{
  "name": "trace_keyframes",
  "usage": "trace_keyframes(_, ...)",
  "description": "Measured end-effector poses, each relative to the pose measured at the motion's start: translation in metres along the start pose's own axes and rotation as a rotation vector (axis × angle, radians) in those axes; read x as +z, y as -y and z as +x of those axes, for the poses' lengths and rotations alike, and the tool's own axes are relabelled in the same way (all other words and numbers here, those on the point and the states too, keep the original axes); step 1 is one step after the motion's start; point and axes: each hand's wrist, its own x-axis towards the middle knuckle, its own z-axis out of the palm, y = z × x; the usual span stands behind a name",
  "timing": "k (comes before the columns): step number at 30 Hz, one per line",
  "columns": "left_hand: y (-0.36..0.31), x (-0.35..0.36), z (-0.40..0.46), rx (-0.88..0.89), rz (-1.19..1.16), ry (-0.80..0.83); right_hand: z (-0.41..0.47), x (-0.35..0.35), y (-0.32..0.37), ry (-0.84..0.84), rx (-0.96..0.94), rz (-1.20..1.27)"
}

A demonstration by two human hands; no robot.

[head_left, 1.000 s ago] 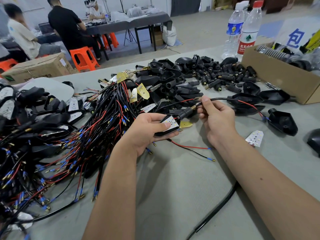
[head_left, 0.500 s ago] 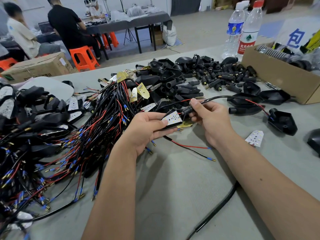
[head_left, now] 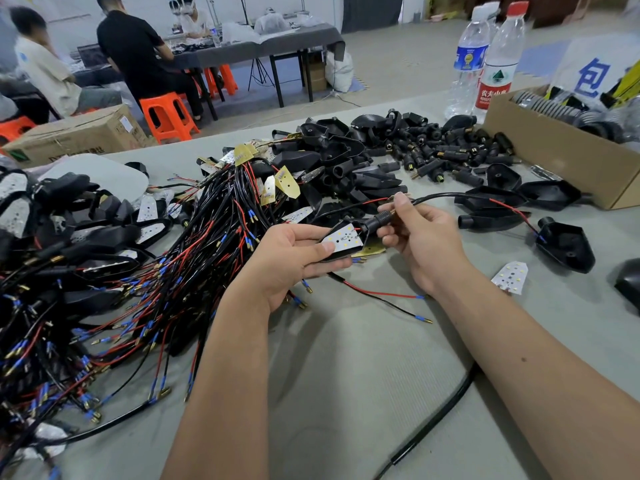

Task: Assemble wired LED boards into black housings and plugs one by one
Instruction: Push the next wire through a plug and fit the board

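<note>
Left hand (head_left: 291,261): grips the black housing (head_left: 341,255), LED board (head_left: 344,237) seated face up.
Right hand (head_left: 420,237): pinches the plug (head_left: 377,218), now slid down the wires against the housing neck; one unit nearly closed.
Grey table (head_left: 363,375): loose housings (head_left: 332,150) beyond.
Room: seated workers (head_left: 135,53).

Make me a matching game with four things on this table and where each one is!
Things:
1. white LED board in a black housing
2. round black plug
3. loose white LED board
4. brown cardboard box

Places:
A. lying alone on the grey table right of the right forearm
B. in the left hand
C. far right of the table, beside two plastic bottles
D. at the fingertips of the right hand

Pairs: 1-B, 2-D, 3-A, 4-C
</note>
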Motion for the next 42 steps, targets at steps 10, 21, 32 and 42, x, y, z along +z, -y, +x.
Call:
trace_keyframes(10, 0.005, 0.006, 0.003, 0.002, 0.124, 0.000, -0.005, 0.005, 0.003, 0.039, -0.001, -0.044)
trace_keyframes(21, -0.001, -0.003, 0.001, -0.013, -0.045, 0.026, -0.004, 0.002, 0.006, -0.100, 0.001, 0.072)
trace_keyframes(32, -0.001, 0.001, -0.002, 0.009, 0.053, -0.003, -0.004, 0.002, 0.004, -0.001, -0.016, 0.006)
trace_keyframes(42, 0.003, -0.004, 0.000, 0.064, 0.073, 0.010, -0.002, 0.002, 0.005, 0.056, 0.013, 0.043)
